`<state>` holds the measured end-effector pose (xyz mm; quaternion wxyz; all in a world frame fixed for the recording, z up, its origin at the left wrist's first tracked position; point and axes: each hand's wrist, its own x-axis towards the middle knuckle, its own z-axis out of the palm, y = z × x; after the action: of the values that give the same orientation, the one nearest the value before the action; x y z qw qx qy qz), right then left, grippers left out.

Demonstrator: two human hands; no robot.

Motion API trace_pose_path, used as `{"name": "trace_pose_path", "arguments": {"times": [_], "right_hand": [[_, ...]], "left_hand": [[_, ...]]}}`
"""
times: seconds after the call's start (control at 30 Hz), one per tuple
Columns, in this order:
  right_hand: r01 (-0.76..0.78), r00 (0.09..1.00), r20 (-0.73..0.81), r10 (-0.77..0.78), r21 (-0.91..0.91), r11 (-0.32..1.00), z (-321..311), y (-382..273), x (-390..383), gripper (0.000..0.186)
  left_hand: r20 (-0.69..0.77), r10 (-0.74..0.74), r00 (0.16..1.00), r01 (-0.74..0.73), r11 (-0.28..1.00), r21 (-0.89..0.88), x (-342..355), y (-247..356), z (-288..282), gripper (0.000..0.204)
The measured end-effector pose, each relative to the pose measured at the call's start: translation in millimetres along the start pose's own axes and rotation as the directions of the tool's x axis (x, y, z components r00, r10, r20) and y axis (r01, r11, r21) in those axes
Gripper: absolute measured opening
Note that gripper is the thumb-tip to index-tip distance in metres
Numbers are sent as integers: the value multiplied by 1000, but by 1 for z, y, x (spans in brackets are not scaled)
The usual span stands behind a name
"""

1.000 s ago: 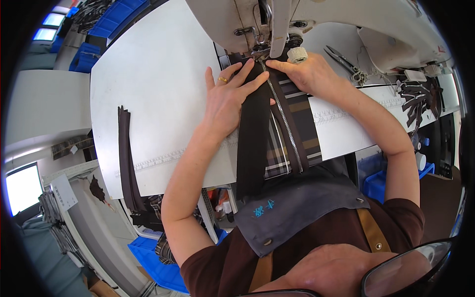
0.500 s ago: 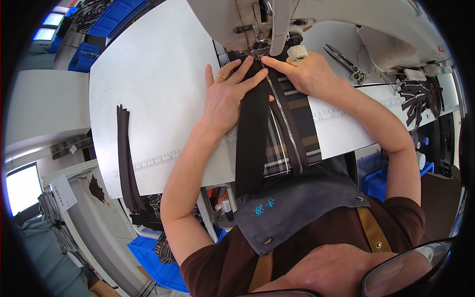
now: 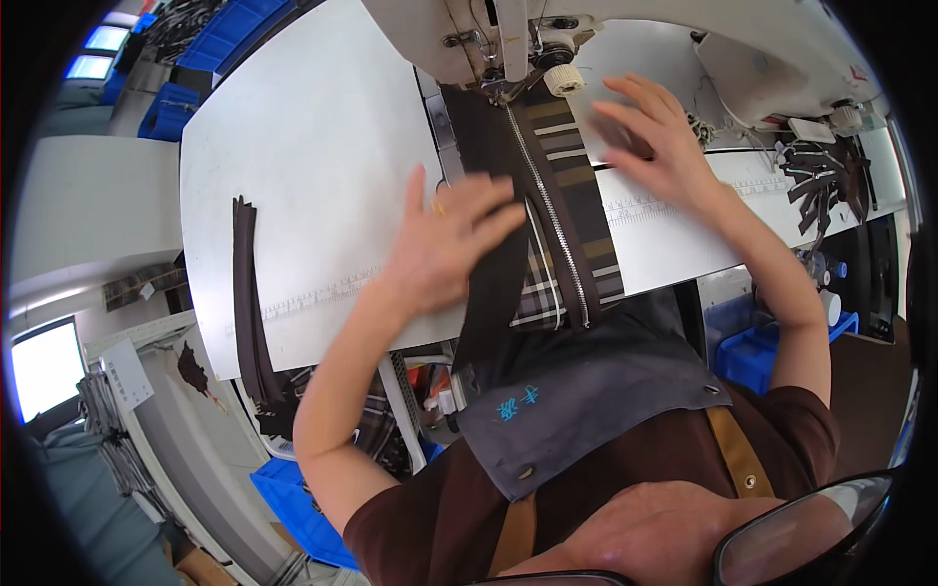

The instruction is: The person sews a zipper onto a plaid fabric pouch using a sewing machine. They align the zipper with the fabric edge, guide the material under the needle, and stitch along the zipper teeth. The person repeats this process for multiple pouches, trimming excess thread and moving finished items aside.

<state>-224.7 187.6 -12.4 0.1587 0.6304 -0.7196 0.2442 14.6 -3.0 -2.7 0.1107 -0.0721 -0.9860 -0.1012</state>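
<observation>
Under the sewing machine head [image 3: 498, 39] lies a plaid fabric panel [image 3: 578, 181] with a dark zipper [image 3: 549, 210] with metal teeth running down it. A wide dark brown fabric strip [image 3: 493, 283] lies along the zipper's left side and hangs over the table's front edge. My left hand [image 3: 445, 239], smeared by motion, is at this strip with its fingers apart; whether it touches the cloth I cannot tell. My right hand [image 3: 655, 142] is off the fabric to the right, fingers spread, with a dark blur by its palm that I cannot make out.
On the white table [image 3: 303, 146], several dark zipper strips [image 3: 246, 293] hang over the front edge at left. A ruler scale [image 3: 337, 288] runs along the tabletop. At right lies a bundle of dark strips [image 3: 826, 181]. Blue bins [image 3: 303, 518] stand below.
Both hands have left the zipper's upper end near the needle: the left came back toward me, the right went off to the right. The panel has shifted slightly away from me and leftward.
</observation>
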Motion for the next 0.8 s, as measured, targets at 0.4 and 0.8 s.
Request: {"name": "trace_pose_path", "arguments": {"times": [0.4, 0.8], "right_hand": [[201, 974, 42, -224, 301, 932, -5, -110, -76, 34], [120, 985, 88, -152, 290, 950, -10, -117, -73, 46]], "left_hand": [[-277, -306, 911, 256, 945, -203, -46, 81, 21, 31], [-322, -273, 906, 230, 959, -167, -46, 80, 26, 27]]}}
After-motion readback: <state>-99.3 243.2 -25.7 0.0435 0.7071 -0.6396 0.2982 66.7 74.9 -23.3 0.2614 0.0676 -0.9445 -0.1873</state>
